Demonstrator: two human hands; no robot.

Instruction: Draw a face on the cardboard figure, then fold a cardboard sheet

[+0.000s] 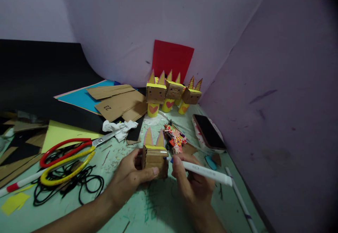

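My left hand point(134, 175) is closed around a small cardboard box head point(155, 157) with a yellow top edge and two pointed cardboard ears outlined in pink. Its thumb presses on the front face. In my right hand point(194, 183) is a white marker point(206, 169) with a blue collar, gripped like a pen. The marker's tip touches or nearly touches the upper right of the box's front, where a dark spot shows. Behind stand three finished-looking cardboard figures point(156, 94) with eared box heads and yellow tube bodies bearing hearts.
Left lie large scissors point(97, 141) with red and yellow handles, black cord point(89, 180), crumpled tissue point(120, 127) and cardboard pieces point(118, 102). A phone point(208, 131) and a second white marker point(241, 201) lie right. Red card point(171, 58) leans on the back wall; a patterned wrapper point(176, 138) sits beyond the box.
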